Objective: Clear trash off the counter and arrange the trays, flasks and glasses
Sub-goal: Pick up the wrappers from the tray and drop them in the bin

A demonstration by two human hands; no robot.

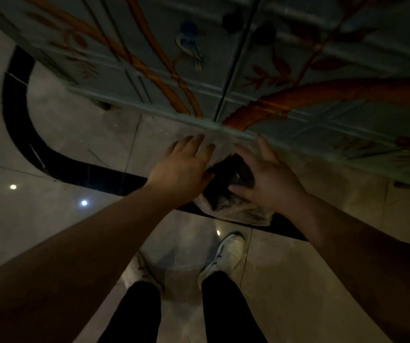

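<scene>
Both your left hand [183,169] and right hand [268,179] are spread open against the thin plastic bag [233,209], gripping nothing; it could slip, spilling trash.

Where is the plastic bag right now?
In the head view, the clear plastic bag with something dark inside sits between the left hand and right hand, low by the floor, just before the painted cabinet.

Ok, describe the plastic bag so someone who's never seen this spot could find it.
Start at the painted cabinet doors and look down to the floor at their base. The clear plastic bag sits between the left hand and right hand, the only crinkly see-through thing, with something dark inside.
</scene>
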